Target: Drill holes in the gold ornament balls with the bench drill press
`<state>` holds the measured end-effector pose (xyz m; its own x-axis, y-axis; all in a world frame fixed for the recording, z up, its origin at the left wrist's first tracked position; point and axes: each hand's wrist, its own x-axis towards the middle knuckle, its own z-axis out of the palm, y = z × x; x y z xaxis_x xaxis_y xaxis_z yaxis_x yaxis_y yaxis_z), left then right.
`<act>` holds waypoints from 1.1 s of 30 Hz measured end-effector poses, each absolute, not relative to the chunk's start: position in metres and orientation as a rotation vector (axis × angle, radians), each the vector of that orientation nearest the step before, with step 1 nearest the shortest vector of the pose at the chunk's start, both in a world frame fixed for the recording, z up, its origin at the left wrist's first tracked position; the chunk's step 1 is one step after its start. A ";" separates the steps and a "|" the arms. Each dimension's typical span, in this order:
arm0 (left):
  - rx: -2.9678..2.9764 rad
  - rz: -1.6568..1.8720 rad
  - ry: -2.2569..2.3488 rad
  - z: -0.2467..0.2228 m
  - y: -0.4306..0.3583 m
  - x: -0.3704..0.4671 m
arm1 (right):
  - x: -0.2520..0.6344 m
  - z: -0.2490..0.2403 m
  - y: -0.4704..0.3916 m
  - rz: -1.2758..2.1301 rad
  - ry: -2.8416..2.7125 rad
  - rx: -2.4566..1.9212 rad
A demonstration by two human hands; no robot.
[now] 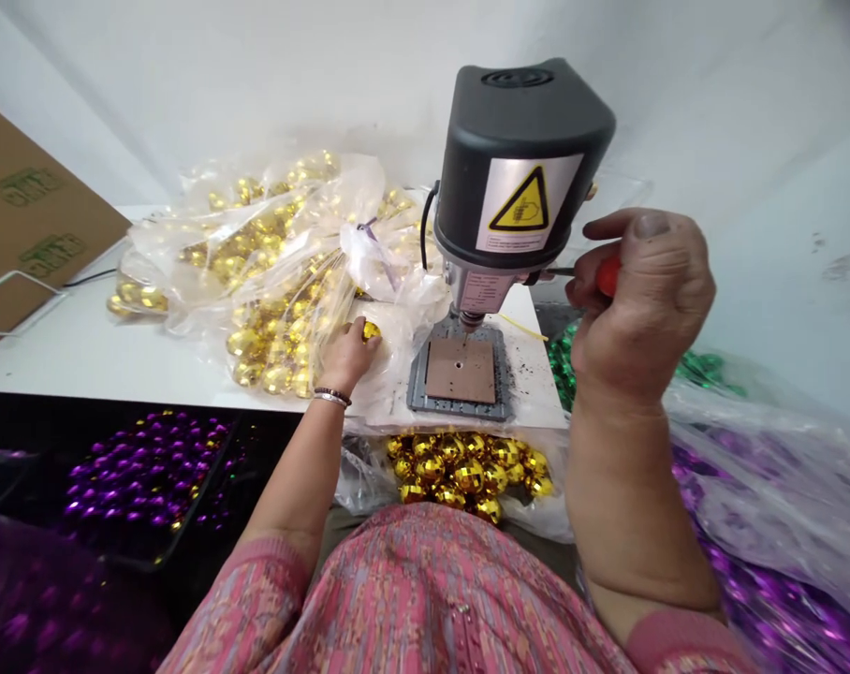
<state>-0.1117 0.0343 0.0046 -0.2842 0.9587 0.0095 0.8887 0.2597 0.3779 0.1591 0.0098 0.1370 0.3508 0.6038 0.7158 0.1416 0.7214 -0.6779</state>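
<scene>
My left hand [350, 356] is closed round a shiny gold faceted ball [371, 330] at the right side of a clear plastic bag [369, 245] full of similar balls. Part of the ball is covered by my fingers. My right hand [646, 290] grips the red knob [608, 276] on the lever of a small bench drill press [530, 154]. Under the drill's chuck [471, 320], a brown square plate [460, 372] with a small hole lies on the grey base [417, 393]. No ball sits on the plate, and dark shavings are scattered around the base.
Below the white table's [116, 360] front edge, gold balls [467, 473] lie in plastic at my lap. Purple balls [148, 473] fill a dark container at left. Bagged purple pieces [769, 571] and green ones [706, 370] are at right. A cardboard box [38, 215] stands at left.
</scene>
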 end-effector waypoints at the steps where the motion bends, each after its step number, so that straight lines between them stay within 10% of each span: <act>1: 1.748 0.415 2.305 0.003 0.033 -0.111 | 0.159 0.137 0.010 0.344 -1.196 -0.732; 7: 1.769 0.548 2.303 0.010 0.022 -0.107 | 0.160 0.136 0.009 0.344 -1.217 -0.767; 17: 0.916 1.007 0.911 0.031 -0.022 -0.052 | 0.167 0.164 0.032 0.382 -1.243 -0.780; 33: 1.044 0.928 1.298 0.017 0.006 -0.018 | 0.165 0.197 0.077 0.657 -1.163 -1.015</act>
